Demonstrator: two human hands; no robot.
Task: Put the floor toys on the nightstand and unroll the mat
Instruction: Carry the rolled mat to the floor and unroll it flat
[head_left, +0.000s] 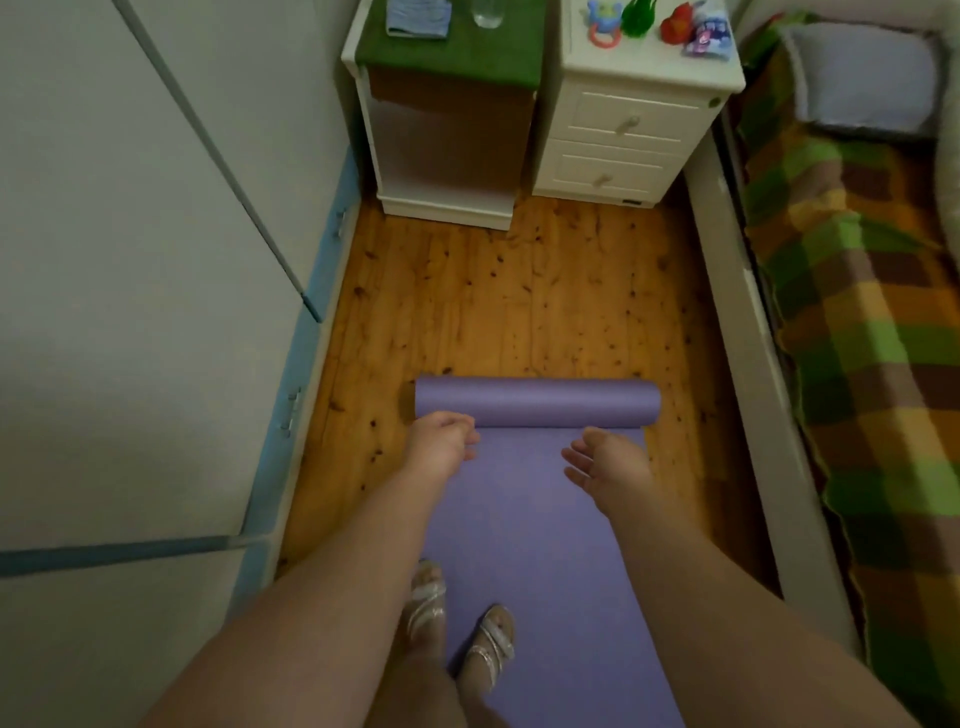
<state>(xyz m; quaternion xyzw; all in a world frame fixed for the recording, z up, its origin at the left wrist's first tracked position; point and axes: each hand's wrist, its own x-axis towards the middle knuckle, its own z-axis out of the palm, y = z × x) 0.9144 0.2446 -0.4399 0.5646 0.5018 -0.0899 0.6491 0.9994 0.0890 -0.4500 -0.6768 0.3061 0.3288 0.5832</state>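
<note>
Head view, left hand (445, 435) curled, right hand (605, 464) open-palmed, behind mat roll (537, 402)

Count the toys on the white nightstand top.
4 on the nightstand: blue-and-pink rattle at left, green toy next, red toy, then blue packet-like toy at right. The frame's top edge crops them; more may be hidden.

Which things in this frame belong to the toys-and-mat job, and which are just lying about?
Job: purple mat, half unrolled; toys on the white nightstand; left hand, right hand.

Lying about: glass, blue cloth, green-topped cabinet, pillow, checked blanket.
</note>
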